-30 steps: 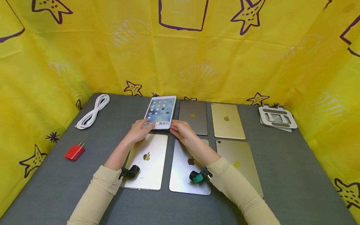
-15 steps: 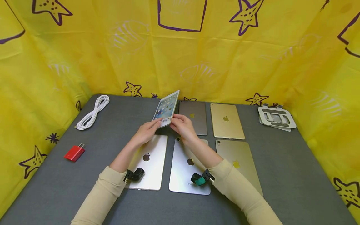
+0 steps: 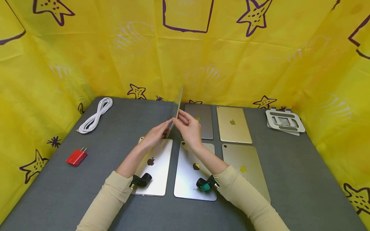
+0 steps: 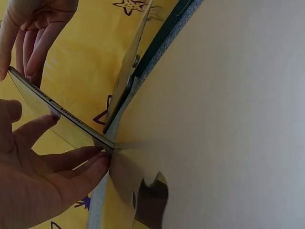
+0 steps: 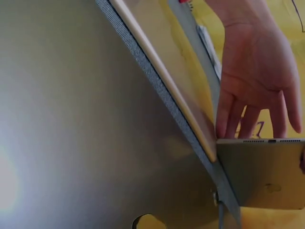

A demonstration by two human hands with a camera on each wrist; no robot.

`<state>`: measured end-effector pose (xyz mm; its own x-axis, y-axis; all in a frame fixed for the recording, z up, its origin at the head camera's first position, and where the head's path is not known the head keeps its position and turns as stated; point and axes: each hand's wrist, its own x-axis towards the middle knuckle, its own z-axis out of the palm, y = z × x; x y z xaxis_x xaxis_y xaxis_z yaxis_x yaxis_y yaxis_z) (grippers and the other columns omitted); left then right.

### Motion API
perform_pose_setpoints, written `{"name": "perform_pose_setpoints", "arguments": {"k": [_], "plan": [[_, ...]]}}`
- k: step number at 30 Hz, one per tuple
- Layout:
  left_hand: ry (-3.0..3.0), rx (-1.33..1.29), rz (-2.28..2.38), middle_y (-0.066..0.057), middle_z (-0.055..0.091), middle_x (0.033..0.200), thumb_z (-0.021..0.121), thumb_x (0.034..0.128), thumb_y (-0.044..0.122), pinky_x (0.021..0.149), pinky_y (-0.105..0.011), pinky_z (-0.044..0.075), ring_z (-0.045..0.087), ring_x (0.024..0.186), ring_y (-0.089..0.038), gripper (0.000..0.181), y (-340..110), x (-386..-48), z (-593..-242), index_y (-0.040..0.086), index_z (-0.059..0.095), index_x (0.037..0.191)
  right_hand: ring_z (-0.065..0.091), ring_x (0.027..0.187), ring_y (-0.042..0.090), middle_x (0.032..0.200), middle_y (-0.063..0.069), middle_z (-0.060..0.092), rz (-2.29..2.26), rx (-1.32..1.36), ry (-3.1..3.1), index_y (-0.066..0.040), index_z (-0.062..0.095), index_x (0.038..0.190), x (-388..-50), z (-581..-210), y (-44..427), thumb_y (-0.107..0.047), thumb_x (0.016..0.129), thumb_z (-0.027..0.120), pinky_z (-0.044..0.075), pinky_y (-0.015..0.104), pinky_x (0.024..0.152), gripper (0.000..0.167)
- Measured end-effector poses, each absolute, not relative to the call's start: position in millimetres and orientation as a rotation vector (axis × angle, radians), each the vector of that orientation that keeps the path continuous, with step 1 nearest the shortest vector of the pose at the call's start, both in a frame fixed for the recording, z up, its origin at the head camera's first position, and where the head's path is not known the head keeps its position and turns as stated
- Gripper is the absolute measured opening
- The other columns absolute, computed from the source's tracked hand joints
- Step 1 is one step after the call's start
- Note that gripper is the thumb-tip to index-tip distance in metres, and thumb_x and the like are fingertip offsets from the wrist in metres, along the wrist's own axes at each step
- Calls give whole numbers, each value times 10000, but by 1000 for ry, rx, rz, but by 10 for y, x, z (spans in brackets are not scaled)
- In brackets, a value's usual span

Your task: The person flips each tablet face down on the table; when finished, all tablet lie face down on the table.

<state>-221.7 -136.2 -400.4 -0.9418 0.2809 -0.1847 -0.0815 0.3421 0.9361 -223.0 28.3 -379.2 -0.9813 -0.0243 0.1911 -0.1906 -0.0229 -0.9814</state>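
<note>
A tablet [image 3: 177, 102] stands tilted almost on edge between my hands. Its gold-toned back with a logo shows in the right wrist view [image 5: 257, 174]. My right hand [image 3: 189, 130] pinches its raised edge, thumb on one side and fingers behind. Relaxed, mostly straight fingers of my left hand [image 3: 154, 137] touch its lower edge and screen side. Beneath my left hand and forearm lies a silver tablet [image 3: 157, 170], back up. A second silvery tablet [image 3: 185, 179] lies under my right forearm. In the right wrist view my right hand is almost wholly out of frame.
A dark grey tablet [image 3: 205, 128], a gold tablet [image 3: 235, 131] and another gold-toned tablet [image 3: 251, 163] lie back up on the right. A coiled white cable [image 3: 96, 115] and red charger [image 3: 76, 157] are left. A folded stand [image 3: 284, 120] sits far right on the grey table [image 3: 292, 173].
The tablet has turned from nearly flat, screen up, to almost on edge, its right side rising. My left hand has moved right with its lower edge; my right hand has lifted and turned.
</note>
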Motion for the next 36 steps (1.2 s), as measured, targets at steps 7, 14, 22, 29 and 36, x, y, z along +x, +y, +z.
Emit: {"name": "perform_pose_setpoints", "arguments": {"k": [7, 14, 22, 29, 36], "plan": [[2407, 128, 1722, -135, 481, 1447, 381, 1028, 497, 1051, -413, 412, 516, 1269, -288, 594, -1365, -2215, -3907, 102, 448, 1467, 610, 1151, 180, 1285, 92, 614, 1987, 341, -2221, -86, 555, 1374, -2220, -3814, 238, -194, 876, 747, 510, 283, 901, 544], [2392, 163, 1880, -147, 561, 1354, 457, 1010, 479, 942, -354, 502, 579, 1194, -281, 569, -1365, -2233, -3766, 59, 541, 1385, 562, 1210, 153, 1333, 59, 577, 1813, 448, -2302, -96, 507, 1421, -2210, -3854, 192, -155, 888, 729, 478, 439, 966, 580], [2357, 47, 1979, -154, 592, 1268, 617, 923, 499, 858, -321, 544, 576, 1163, -277, 563, -1419, -2266, -3715, 78, 616, 1296, 565, 1217, 203, 1367, 53, 558, 1803, 548, -2321, -131, 475, 1449, -2210, -3896, 146, -102, 896, 708, 524, 377, 902, 602], [2348, 55, 2051, -107, 609, 1230, 671, 916, 403, 820, -312, 557, 580, 1159, -263, 514, -1464, -2259, -3699, 99, 605, 1325, 610, 1146, 316, 1373, 104, 558, 1908, 570, -2341, -171, 443, 1475, -2197, -3928, 88, -83, 901, 696, 541, 253, 824, 633], [2414, 85, 2023, -142, 594, 1268, 602, 963, 397, 794, -312, 566, 566, 1183, -277, 498, -1565, -2247, -3718, 174, 544, 1405, 542, 1242, 288, 1379, 123, 551, 1884, 460, -2554, -170, 429, 1484, -2240, -4012, 25, -222, 908, 702, 532, 347, 891, 640]]}}
